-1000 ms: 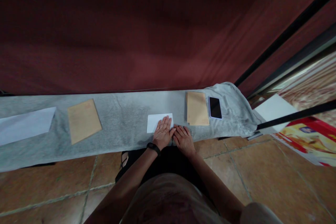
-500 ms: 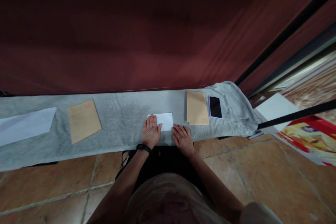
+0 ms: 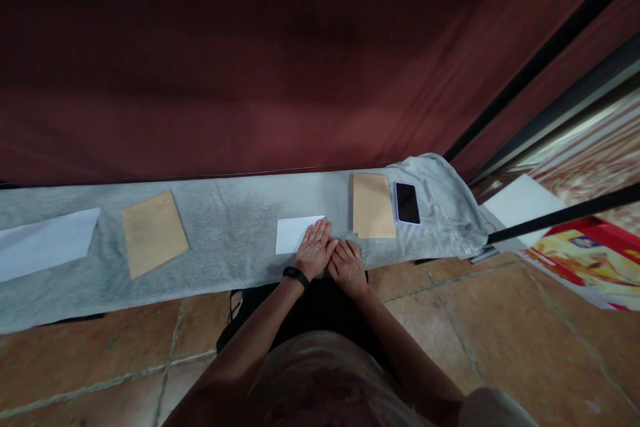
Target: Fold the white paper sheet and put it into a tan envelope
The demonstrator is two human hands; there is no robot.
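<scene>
A folded white sheet of paper (image 3: 291,235) lies flat on the grey cloth (image 3: 235,233) in front of me. My left hand (image 3: 315,248), with a dark band on its wrist, rests flat over the paper's right end, fingers stretched out. That end of the paper is hidden under it. Just to the right, my right hand (image 3: 349,268) lies with its fingers extended on the cloth, its fingertips close beside my left thumb. Neither hand grips anything.
Brown envelopes (image 3: 374,207) and a phone (image 3: 407,203) lie to the right. Another brown envelope (image 3: 155,233) and white paper (image 3: 47,242) lie to the left. A dark red curtain (image 3: 250,80) hangs behind. Black bars and a red-yellow box (image 3: 590,260) are at the right.
My left hand has slid right across the paper, from its left end to its right end, and now meets my right hand. My right hand has barely moved.
</scene>
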